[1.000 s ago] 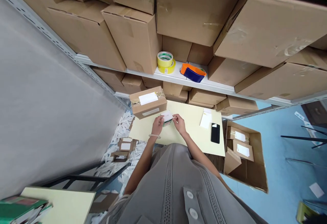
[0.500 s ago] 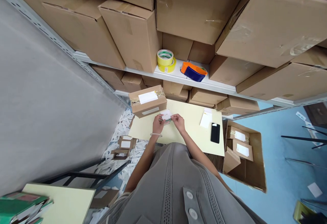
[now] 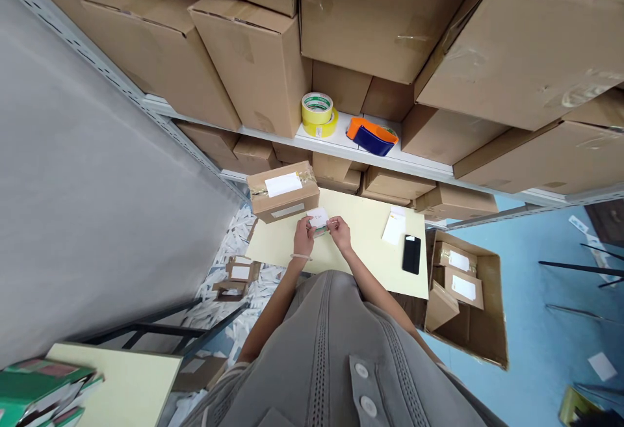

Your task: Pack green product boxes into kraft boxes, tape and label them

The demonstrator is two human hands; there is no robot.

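Observation:
Between my hands is a small white card (image 3: 318, 216) with faint print on it, and a greenish edge shows beneath it. My left hand (image 3: 303, 236) is closed on its left side, thumb on top. At the card's right edge, my right hand (image 3: 340, 232) pinches with thumb and fingertips; the exact contact is too small to make out fully. Just beyond my left hand sits a taped cardboard box (image 3: 277, 205) with a white label (image 3: 283, 184) on top. All this is over a pale yellow table (image 3: 361, 258).
On the table's right lie a black phone (image 3: 411, 254) and white papers (image 3: 394, 227). The shelf (image 3: 336, 146) above holds yellow tape rolls (image 3: 318, 115), an orange-and-blue tape dispenser (image 3: 372, 136) and large cartons (image 3: 361, 17). A big open carton (image 3: 492, 323) with smaller boxes stands right.
The card tilts slightly, and its printed face and greenish lower edge look different now. Both hands stay nearly in place around it; the whole view shifts a little.

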